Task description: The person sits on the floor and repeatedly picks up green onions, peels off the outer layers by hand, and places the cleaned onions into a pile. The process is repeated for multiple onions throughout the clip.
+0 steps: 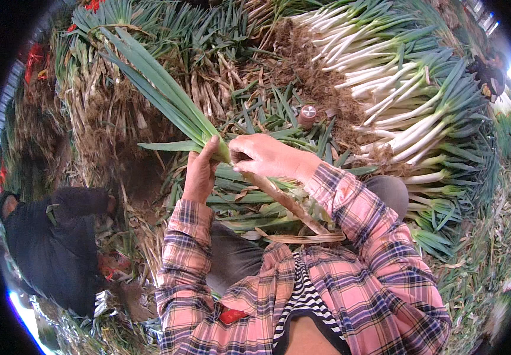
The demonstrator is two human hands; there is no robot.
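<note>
My left hand [201,171] grips a large green onion [173,97] at its neck, the thumb lying along the base of the leaves. The long leaves point up and left. Below the neck, the brownish, unpeeled stalk [284,199] slants down right towards my lap. My right hand [273,155] is bent over the upper stalk beside the left, thumb and fingertips pinched against it; the fingers hide part of the stalk. A dry, tan strip of leaf [304,238] lies across the stalk's lower end. Loose green leaves [246,206] are heaped beneath my hands.
Clean white-stemmed onions [397,106] lie in a long row at the right, roots inward. Unpeeled bundles [100,97] stand at the upper left. A pinkish capped container [307,116] sits among scraps ahead. A person in dark clothing [56,248] is bent over at the left.
</note>
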